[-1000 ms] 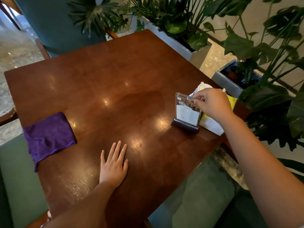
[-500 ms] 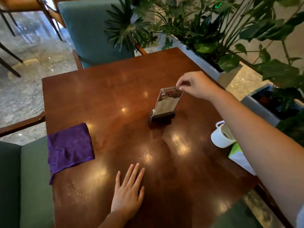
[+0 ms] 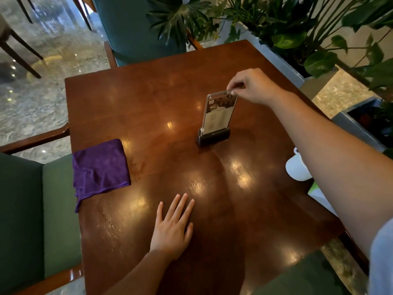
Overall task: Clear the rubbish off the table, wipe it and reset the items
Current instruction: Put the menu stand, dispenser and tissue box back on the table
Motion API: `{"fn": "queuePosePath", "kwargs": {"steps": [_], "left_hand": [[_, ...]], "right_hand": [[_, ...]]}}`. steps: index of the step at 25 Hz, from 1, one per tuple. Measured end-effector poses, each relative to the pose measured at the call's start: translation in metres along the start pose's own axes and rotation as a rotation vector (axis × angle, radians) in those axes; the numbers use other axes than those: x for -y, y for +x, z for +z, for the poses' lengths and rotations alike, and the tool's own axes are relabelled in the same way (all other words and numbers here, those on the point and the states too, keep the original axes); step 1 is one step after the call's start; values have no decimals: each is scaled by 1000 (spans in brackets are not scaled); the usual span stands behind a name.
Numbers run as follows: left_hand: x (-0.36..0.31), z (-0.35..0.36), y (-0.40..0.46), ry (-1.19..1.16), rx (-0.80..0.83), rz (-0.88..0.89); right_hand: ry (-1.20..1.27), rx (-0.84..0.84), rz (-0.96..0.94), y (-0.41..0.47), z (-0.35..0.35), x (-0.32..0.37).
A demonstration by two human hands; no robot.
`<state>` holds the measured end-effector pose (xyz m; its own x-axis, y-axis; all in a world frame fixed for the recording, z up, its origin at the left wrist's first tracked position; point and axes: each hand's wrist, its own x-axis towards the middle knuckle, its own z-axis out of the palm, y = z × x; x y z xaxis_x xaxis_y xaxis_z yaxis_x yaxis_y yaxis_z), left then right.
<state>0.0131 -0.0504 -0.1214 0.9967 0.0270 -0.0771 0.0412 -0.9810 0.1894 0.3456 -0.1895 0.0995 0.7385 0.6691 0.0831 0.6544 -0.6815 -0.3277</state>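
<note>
A clear acrylic sign holder [image 3: 219,116] on a dark base stands upright near the middle of the brown wooden table [image 3: 148,99]. My right hand [image 3: 253,86] pinches its top right corner. My left hand [image 3: 173,228] rests flat on the table near the front edge, fingers straight. A folded purple cloth [image 3: 100,167] lies at the table's left edge. A white cup [image 3: 296,167] sits at the right edge, partly hidden by my right forearm, with a white and green paper [image 3: 318,193] just in front of it.
Green cushioned chairs stand at the left [image 3: 32,209], at the far side [image 3: 136,28] and at the near right [image 3: 297,279]. Grey planters with leafy plants [image 3: 297,28] line the right side of the table. A polished stone floor lies to the left.
My right hand carried the sign holder from the right edge beside the cup to the table's middle and stood it upright. My left hand stayed flat on the table.
</note>
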Motion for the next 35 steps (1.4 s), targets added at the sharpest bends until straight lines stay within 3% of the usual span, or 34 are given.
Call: {"fn": "queuePosePath", "kwargs": {"steps": [14, 18, 25, 30, 32, 35], "left_hand": [[-2, -2, -2, -14, -36, 12], [-1, -2, -2, 0, -33, 7], [-1, 0, -2, 10, -15, -6], [-1, 1, -2, 20, -19, 1], [-3, 1, -2, 8, -19, -6], [-4, 1, -2, 2, -21, -4]], "right_hand": [[32, -58, 60, -13, 6, 3], [-93, -81, 77, -46, 8, 1], [-251, -153, 348, -162, 18, -42], [-355, 4, 693, -221, 17, -75], [-278, 60, 702, -227, 17, -83], [-189, -4, 660, -227, 21, -85]]}}
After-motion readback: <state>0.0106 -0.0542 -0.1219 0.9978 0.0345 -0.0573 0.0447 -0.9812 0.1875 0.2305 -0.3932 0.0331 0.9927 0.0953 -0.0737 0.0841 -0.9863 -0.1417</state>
